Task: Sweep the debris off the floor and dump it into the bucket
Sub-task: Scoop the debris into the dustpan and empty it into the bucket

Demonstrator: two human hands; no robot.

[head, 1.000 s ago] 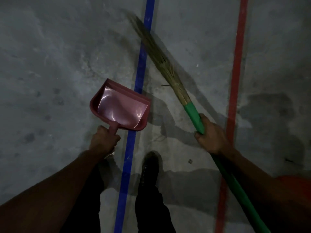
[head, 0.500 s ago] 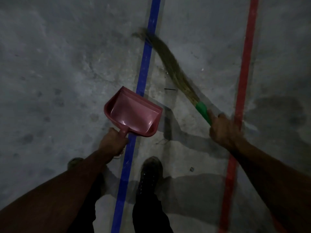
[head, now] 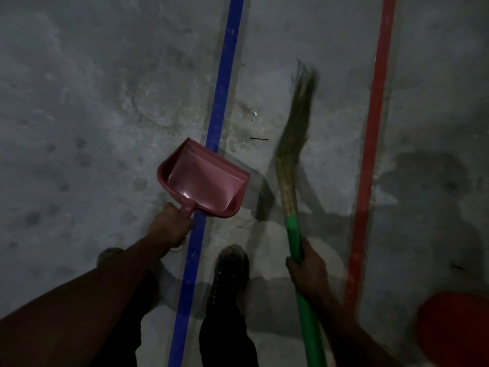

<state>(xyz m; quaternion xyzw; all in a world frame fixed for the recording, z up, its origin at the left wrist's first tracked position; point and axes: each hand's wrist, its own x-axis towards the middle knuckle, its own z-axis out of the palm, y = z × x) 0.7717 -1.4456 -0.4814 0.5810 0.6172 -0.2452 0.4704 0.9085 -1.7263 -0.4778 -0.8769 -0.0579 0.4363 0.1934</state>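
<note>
Broom (head: 294, 154) between blue line (head: 219, 112) and red line (head: 370, 144), bare floor (head: 92, 102) beyond. Long axis near upright in view, bristles pointing away; right hand (head: 308, 271) fingers clamped on its green handle. Left hand (head: 169, 229) fingers clamped on dustpan (head: 203, 181) handle.

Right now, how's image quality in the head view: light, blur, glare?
Head view: dim, with corners falling darker. The broom bristles are motion-blurred; the dustpan is sharp, with a small glare spot near its handle. Hard shadows fall on the floor beside the broom. The red bucket is cut off at the edge.
</note>
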